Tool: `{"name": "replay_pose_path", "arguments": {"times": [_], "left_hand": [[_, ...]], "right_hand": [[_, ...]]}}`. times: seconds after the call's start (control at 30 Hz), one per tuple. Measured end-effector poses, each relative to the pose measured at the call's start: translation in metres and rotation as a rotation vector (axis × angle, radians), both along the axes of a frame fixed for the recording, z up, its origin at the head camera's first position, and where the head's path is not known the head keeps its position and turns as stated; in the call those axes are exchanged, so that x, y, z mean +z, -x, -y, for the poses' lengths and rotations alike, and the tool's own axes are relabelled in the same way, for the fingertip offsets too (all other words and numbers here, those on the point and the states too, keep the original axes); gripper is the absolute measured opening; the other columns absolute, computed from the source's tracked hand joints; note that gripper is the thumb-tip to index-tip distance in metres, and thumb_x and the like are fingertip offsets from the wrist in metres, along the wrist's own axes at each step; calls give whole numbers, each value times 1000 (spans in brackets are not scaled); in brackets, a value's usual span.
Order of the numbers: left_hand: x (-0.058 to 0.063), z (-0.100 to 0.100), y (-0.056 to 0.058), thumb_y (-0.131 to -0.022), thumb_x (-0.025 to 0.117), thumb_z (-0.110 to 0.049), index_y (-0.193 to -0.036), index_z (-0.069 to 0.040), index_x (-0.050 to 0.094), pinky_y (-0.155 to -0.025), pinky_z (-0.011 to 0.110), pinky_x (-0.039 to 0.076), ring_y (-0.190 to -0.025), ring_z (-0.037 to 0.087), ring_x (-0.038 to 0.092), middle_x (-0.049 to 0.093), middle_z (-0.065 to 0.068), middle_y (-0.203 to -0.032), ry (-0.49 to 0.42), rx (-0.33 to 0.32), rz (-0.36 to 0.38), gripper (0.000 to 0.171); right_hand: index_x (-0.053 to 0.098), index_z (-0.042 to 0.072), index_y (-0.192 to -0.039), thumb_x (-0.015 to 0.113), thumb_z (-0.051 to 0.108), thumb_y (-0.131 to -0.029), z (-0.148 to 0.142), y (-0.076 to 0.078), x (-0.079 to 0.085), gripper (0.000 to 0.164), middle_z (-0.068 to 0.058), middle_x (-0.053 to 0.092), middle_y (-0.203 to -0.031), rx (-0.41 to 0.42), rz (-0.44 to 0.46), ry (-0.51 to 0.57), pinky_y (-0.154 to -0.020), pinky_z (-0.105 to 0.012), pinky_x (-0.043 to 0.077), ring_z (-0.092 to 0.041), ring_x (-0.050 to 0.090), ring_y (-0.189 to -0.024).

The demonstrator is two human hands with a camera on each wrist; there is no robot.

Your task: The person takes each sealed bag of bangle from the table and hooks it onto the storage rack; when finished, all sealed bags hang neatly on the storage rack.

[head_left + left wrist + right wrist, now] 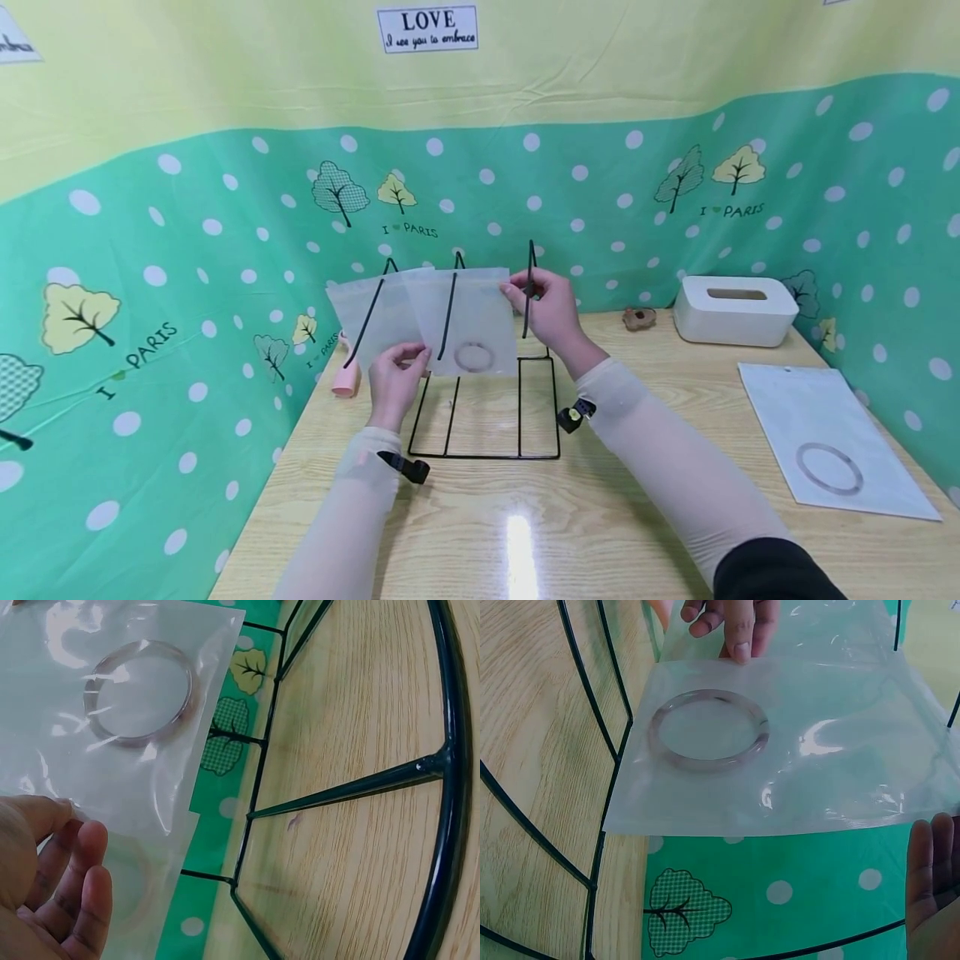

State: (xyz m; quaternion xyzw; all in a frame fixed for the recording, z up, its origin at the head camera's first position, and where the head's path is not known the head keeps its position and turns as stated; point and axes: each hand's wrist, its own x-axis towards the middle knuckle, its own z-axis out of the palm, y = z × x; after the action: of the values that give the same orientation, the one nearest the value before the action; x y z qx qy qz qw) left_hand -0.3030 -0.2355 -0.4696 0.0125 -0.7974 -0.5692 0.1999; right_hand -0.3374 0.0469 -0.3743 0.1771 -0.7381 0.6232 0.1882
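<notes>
Two translucent plastic bags overlap on a black wire rack. The front bag (491,312) has a pale bangle (474,357) near its bottom; the rear bag (371,312) extends leftward behind it, and a second bangle (127,885) shows faintly in the left wrist view. My left hand (396,382) pinches the front bag's lower left edge between thumb and finger. Up at its top right corner, my right hand (551,308) pinches the bag beside the right prong (527,312). The middle prong (447,321) and left prong (365,323) cross over the bags.
The rack's wire base (487,457) lies on the wooden table (615,500). To the right is another bagged bangle (828,468) on the tabletop. A white tissue box (735,310) and a small brown object (639,318) stand at the back; a pink item (346,381) is behind the left hand.
</notes>
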Motion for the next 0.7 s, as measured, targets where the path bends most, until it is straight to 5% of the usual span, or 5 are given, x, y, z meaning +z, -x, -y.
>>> {"name": "replay_pose_path", "arguments": {"times": [0.7], "left_hand": [[-4,-1,2,-94,82,-29,-101,-20,81,-55,33,54,-79,41,74,76,-1,-94,41,16,-2,12]], "right_hand": [[78,8,-100,81,34,-95,-4,2,-2,26,-8,68,-91,-2,-6,-4,-66,-35,45,-25,58,-82]]}}
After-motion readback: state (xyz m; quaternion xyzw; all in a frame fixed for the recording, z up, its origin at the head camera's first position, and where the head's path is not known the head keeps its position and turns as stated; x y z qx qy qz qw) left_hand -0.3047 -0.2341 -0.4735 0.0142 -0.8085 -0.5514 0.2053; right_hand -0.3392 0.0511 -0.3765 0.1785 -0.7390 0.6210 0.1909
